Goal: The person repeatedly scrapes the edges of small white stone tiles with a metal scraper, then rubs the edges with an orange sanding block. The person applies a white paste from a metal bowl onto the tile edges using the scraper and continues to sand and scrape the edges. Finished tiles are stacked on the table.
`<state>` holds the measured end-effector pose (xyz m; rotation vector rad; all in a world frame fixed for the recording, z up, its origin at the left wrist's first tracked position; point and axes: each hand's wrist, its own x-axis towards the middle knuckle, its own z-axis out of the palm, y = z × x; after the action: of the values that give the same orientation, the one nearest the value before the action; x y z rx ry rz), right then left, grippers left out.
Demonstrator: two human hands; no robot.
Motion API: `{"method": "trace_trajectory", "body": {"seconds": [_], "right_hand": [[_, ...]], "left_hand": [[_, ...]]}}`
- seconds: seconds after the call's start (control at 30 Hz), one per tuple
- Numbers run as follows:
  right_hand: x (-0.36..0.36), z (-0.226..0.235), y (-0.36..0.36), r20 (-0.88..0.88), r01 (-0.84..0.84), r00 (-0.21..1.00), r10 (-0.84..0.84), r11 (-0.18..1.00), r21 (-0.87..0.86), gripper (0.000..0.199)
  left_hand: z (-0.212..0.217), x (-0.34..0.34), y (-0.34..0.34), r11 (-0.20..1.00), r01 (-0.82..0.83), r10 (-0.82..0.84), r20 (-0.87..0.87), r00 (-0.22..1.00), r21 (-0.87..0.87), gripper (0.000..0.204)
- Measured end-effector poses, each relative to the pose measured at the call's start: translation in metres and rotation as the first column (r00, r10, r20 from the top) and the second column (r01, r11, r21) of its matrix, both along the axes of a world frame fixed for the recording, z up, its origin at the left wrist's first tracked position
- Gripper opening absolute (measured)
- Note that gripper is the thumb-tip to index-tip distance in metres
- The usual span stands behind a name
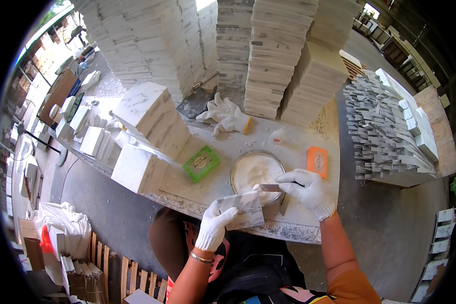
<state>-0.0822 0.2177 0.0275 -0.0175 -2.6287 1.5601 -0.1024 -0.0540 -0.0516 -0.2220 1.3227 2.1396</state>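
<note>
My left hand [214, 226], in a white knit glove, is closed on the lower left edge of a grey-veined marble tile [248, 215], held tilted at the table's front edge. The gloved right hand [309, 191] grips a putty knife [270, 187], its blade pointing left with a dab of white paste at the tip, just above the tile's upper edge. Behind the tile stands a round bowl [231, 177] of white paste [258, 169]. A thin dark strip [285, 203] leans by the bowl's right side, partly hidden by my right hand.
A green rectangular block [201, 163] lies left of the bowl, an orange one [317, 161] right of it. Spare white gloves [225, 114] lie behind. Tall marble tile stacks [273, 50] line the back; shorter stacks [154, 119] stand left. A loaded pallet [385, 131] sits right.
</note>
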Motion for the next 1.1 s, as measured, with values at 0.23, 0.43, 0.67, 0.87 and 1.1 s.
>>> {"method": "trace_trajectory", "body": {"seconds": [0.23, 0.43, 0.67, 0.87, 1.1], "right_hand": [[0.001, 0.004, -0.002, -0.049, -0.011, 0.999, 0.012, 1.0, 0.02, 0.015], [-0.002, 0.009, -0.003, -0.114, 0.007, 0.993, 0.014, 0.983, 0.183, 0.015], [0.001, 0.004, 0.004, -0.147, 0.08, 0.988, -0.052, 0.978, 0.191, 0.014], [0.004, 0.007, 0.003, 0.007, 0.055, 0.998, -0.055, 0.998, -0.015, 0.015], [0.004, -0.002, -0.002, 0.093, 0.019, 0.996, -0.013, 0.997, -0.071, 0.018]], "left_hand": [[-0.001, -0.001, -0.001, 1.0, 0.015, -0.016, -0.043, 0.999, -0.019, 0.039], [-0.004, -0.001, -0.001, 1.0, 0.02, -0.02, -0.005, 1.0, -0.007, 0.036], [-0.003, -0.001, 0.001, 0.999, -0.013, 0.012, 0.018, 1.0, 0.039, 0.037], [-0.006, -0.002, 0.0, 0.998, -0.015, 0.014, 0.018, 1.0, 0.06, 0.038], [-0.003, -0.002, 0.0, 0.997, -0.017, 0.014, 0.033, 0.999, 0.071, 0.038]]}}
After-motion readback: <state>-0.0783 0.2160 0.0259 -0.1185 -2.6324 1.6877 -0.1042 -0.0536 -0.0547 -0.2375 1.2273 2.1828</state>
